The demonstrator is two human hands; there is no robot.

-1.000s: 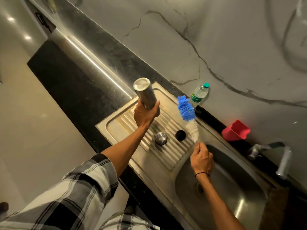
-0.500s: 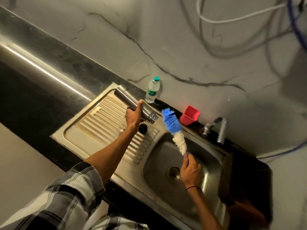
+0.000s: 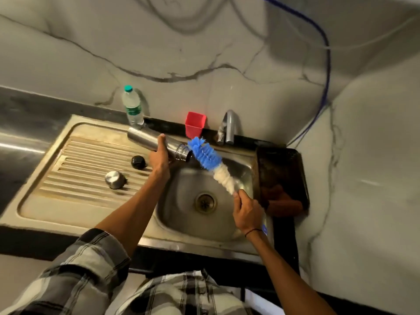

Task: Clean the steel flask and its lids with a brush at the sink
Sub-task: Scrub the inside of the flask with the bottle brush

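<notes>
My left hand (image 3: 160,158) grips the steel flask (image 3: 145,140) round its body and holds it nearly level above the sink's left rim, its open neck pointing right. My right hand (image 3: 246,210) grips the handle of a bottle brush (image 3: 208,157) with blue bristles at the tip and white ones below. The blue tip sits right at the flask's mouth. A steel lid (image 3: 115,179) and a black lid (image 3: 138,161) lie on the ribbed drainboard (image 3: 75,178).
The sink basin (image 3: 181,208) with its drain (image 3: 205,202) lies below the brush. A tap (image 3: 230,128), a red cup (image 3: 195,124) and a plastic water bottle (image 3: 133,106) stand along the back wall. A dark tray (image 3: 281,176) sits right of the basin.
The flask has tipped from upright, base toward the camera, to nearly level over the sink edge. The brush tip has come up to its mouth. The camera has swung right.
</notes>
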